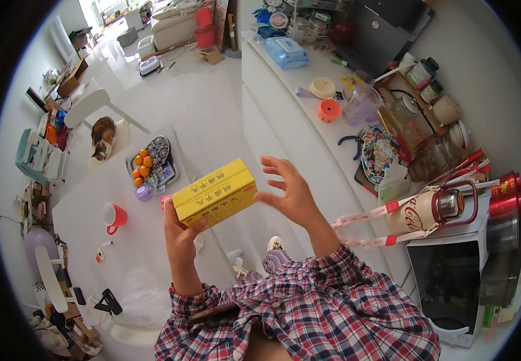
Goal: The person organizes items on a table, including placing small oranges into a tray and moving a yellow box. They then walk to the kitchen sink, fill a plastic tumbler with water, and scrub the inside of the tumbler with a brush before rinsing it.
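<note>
Left hand [179,237] is being used to grip a yellow box [215,191] by its left end; right hand [293,197] is being held with fingers spread, just beside the box's right end. Orange fruits [147,162] are being held in a dark tray [130,163] on the bench [83,207], near a red mug [118,218].

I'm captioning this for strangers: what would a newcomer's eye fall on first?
Probably the bright yellow box, held in the left hand near the middle, with the open right hand beside it. Then the red mug on the white table to the left, and the orange fruits beyond it.
</note>
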Available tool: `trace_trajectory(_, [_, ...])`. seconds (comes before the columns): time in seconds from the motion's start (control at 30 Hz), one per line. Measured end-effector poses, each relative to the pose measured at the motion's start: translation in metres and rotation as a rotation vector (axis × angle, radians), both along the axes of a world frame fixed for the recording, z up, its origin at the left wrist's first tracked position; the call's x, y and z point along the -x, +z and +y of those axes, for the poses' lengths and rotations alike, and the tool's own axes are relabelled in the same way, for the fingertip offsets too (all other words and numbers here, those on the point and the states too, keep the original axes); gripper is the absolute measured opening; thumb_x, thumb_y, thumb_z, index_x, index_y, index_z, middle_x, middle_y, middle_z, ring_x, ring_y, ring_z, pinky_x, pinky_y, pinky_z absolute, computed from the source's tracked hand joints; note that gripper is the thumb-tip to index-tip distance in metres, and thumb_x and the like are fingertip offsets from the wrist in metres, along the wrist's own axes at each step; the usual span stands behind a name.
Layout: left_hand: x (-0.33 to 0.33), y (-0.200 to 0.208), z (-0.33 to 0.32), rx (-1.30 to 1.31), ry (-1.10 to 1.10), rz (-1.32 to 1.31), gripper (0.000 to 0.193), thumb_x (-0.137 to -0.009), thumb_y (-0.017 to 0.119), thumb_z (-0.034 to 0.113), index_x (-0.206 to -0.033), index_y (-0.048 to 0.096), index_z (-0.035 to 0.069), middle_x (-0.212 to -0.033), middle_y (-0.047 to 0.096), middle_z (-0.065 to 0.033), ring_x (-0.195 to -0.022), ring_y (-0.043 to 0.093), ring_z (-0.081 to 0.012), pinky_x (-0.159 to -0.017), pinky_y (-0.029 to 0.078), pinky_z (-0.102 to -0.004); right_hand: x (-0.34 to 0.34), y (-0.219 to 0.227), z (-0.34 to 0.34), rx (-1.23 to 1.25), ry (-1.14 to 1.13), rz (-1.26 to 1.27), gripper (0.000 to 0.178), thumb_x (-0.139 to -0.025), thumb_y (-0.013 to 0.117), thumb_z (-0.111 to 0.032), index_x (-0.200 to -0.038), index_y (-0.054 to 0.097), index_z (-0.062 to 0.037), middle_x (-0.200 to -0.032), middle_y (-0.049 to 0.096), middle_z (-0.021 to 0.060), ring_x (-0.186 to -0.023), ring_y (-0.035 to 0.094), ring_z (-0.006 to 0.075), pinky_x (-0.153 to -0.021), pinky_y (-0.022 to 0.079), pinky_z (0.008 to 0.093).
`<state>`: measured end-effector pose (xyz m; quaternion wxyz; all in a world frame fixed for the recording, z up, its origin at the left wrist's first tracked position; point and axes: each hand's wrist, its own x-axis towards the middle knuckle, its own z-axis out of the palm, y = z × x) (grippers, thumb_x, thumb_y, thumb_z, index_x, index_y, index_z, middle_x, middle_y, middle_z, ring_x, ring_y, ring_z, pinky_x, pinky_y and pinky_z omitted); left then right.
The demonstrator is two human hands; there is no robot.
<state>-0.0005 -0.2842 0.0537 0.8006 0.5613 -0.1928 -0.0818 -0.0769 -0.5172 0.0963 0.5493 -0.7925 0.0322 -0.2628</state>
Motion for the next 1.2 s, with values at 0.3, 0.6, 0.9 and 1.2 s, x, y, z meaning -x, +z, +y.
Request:
trace_trajectory(0.3, [-0.012,0.005,-0.11,0.134,0.14,-0.025,0.055,-0.077,0.07,-0.003,-0.125,0.043,0.002,-0.116,0.058,-0.0082,-0.11,0.056,-0.0158,-0.096,0.043,-0.03,0.001,-0.023,-0.094,0.261,-0.409,0.149,0.037,-0.079,0.073,-0.015,-0.11,0.059,-0.0006,-0.096,0.065,0.0121,-0.079,0.064,0.0218,-0.069,0.053,0.0337])
trace_trajectory(0.6, [-0.037,0.037,-0.195,0.142,0.137,-0.087,0.049,-0.078,0.072,0.002,-0.119,0.044,0.001,-0.111,0.054,-0.0075,-0.104,0.051,-0.0157,-0.089,0.042,-0.0285,0.01,-0.001,-0.12,0.304,-0.492,0.204,0.033,-0.078,0.072,-0.013,-0.107,0.061,-0.0022,-0.093,0.065,0.0106,-0.075,0.064,0.0222,-0.068,0.051,0.0342])
trace_trajectory(0.9, [-0.128,0.06,-0.293,0.087,0.123,-0.239,0.047,-0.075,0.072,0.002,-0.114,0.047,0.0,-0.105,0.053,-0.0076,-0.098,0.052,-0.0162,-0.086,0.044,-0.0286,0.006,0.034,-0.187,0.348,-0.895,0.03,0.05,-0.075,0.075,-0.014,-0.119,0.054,-0.0024,-0.114,0.057,0.0155,-0.102,0.056,0.0279,-0.084,0.047,0.038])
trace_trajectory(1.2, [-0.197,0.069,-0.416,-0.256,0.276,-0.568,0.052,-0.068,0.08,0.011,-0.11,0.052,0.001,-0.102,0.059,-0.0156,-0.093,0.059,-0.0308,-0.082,0.047,-0.0392,-0.027,0.048,-0.223,0.438,-1.045,0.075,0.075,-0.068,0.083,-0.019,-0.131,0.044,-0.0016,-0.128,0.048,0.0189,-0.119,0.044,0.0356,-0.1,0.037,0.0449])
